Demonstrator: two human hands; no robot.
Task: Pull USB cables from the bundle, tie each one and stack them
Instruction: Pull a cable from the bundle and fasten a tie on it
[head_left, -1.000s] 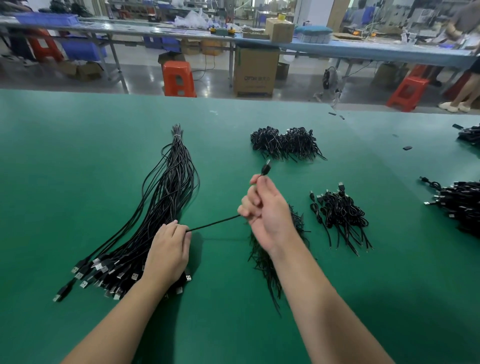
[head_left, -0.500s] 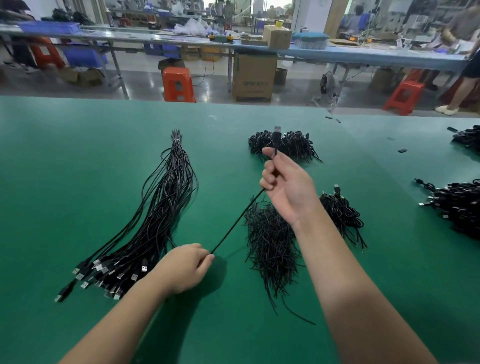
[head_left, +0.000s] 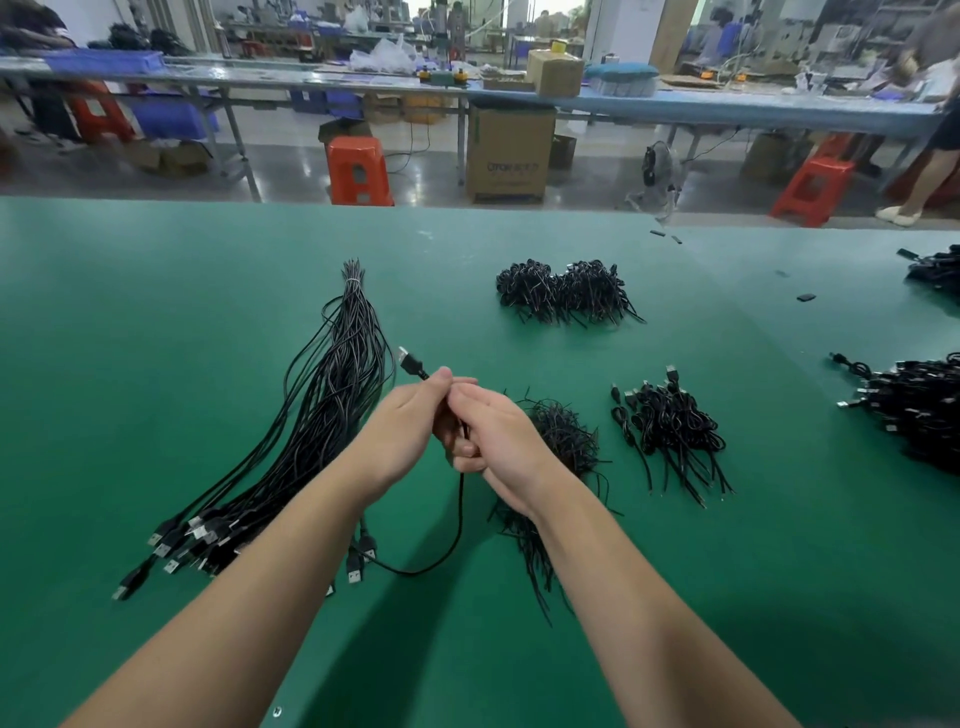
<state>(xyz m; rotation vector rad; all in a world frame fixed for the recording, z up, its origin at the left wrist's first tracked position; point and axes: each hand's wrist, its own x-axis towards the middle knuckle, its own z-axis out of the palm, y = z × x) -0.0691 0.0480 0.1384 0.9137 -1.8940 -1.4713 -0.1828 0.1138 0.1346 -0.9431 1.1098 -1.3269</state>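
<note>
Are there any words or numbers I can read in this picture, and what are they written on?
Cardboard box under the far bench: it has a line of faint print on its front, too blurred to read.
Nothing else here carries writing that can be read: the USB cable and plugs show none.

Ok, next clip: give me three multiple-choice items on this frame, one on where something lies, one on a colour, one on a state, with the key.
1. Where does the long untied bundle lie relative to the hands?
A. on the person's left
B. on the person's right
C. off the table

2. What colour is the table surface?
A. grey
B. green
C. white

3. What are the left hand and right hand doing?
A. both resting flat on the table
B. both gripping one cable
C. one lifting a stool

Key: A, the bundle fans out left of both forearms; B, the mat is green throughout; B, both hands close on the cable, its plug sticking out above and its tail hanging below.
</note>
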